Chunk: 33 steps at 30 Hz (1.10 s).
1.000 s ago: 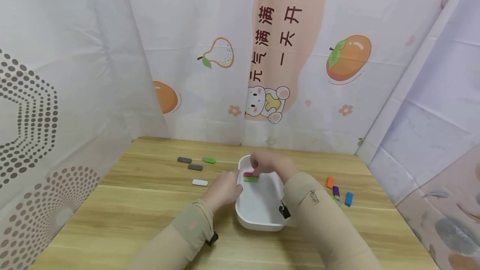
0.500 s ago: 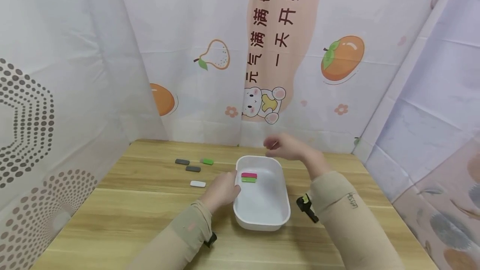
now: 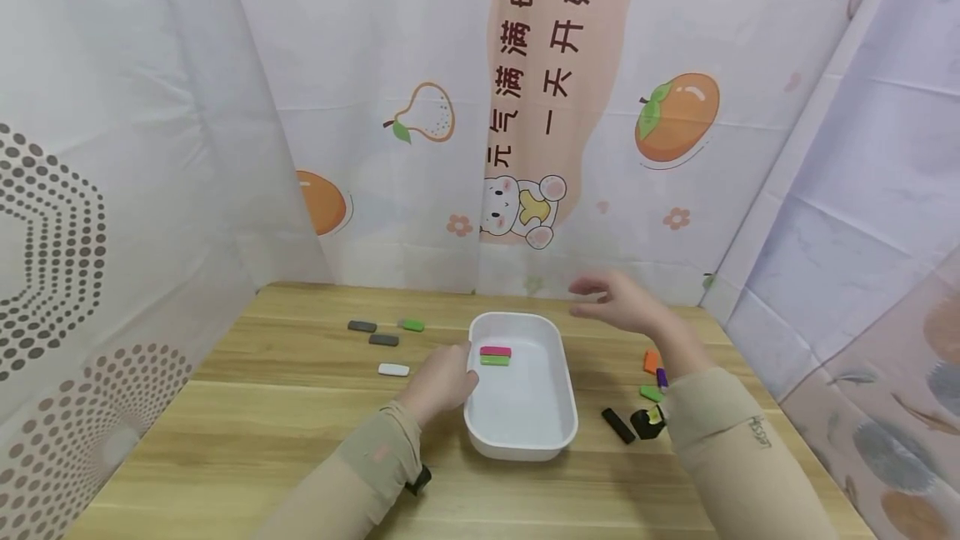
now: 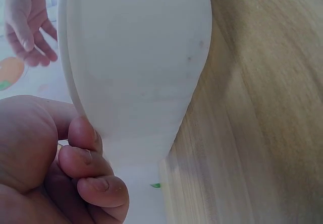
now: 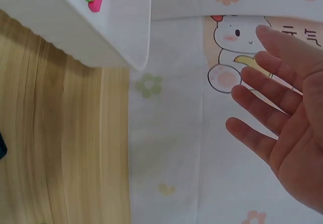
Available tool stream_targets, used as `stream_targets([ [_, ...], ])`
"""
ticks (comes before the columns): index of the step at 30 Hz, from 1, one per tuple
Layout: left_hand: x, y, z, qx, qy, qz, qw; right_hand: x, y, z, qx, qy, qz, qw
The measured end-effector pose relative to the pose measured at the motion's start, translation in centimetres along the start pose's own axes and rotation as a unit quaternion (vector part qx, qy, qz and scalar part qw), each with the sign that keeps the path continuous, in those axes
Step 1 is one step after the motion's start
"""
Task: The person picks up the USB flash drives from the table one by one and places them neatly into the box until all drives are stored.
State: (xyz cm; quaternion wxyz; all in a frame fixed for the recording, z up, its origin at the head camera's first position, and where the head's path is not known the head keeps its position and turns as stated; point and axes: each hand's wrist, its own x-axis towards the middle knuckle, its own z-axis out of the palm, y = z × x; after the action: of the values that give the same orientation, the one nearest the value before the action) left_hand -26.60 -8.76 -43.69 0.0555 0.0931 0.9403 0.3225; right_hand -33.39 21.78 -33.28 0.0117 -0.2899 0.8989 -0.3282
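Observation:
A white plastic tray with high walls and rounded corners stands on the table. My left hand grips its left rim, and in the left wrist view the curled fingers lie against the outer wall. Inside the tray, near its left wall, a pink stick and a green stick lie side by side; they are small and flat, like USB sticks. My right hand is in the air beyond the tray's far right corner. In the right wrist view its fingers are spread and hold nothing.
Left of the tray lie two grey sticks, a green one and a white one. On the right are an orange stick, a purple one, a green one and a black one. A printed curtain hangs behind the table.
My right hand has come up out of the tray and moved to the right, its fingers opening. The pink and green sticks stay inside. My left hand keeps its grip on the rim.

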Motion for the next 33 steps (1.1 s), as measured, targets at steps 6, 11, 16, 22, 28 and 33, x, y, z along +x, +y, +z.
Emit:
stream_targets([
  [6,0.0,-0.2,0.0,0.007,0.001,0.001,1.0000,-1.8,1.4,-0.9,0.006,0.023,0.017,0.9996],
  [11,0.0,-0.3,-0.1,0.011,0.004,0.014,0.9998,-3.1,2.6,-1.6,0.002,0.029,0.034,0.9990],
  [16,0.0,-0.3,-0.2,0.011,0.004,0.020,0.9997,-4.6,4.2,-2.1,-0.002,0.029,0.069,0.9972],
  [22,0.0,-0.3,-0.1,0.011,0.000,0.015,0.9998,-6.4,5.9,-2.2,-0.019,0.037,0.090,0.9951],
  [28,0.1,-0.3,-0.1,0.002,-0.001,0.013,0.9999,-7.8,7.0,-2.0,-0.052,0.046,0.107,0.9919],
  [33,0.1,-0.3,-0.1,0.006,0.002,0.016,0.9998,-8.9,7.9,-1.7,-0.067,0.054,0.088,0.9924],
])
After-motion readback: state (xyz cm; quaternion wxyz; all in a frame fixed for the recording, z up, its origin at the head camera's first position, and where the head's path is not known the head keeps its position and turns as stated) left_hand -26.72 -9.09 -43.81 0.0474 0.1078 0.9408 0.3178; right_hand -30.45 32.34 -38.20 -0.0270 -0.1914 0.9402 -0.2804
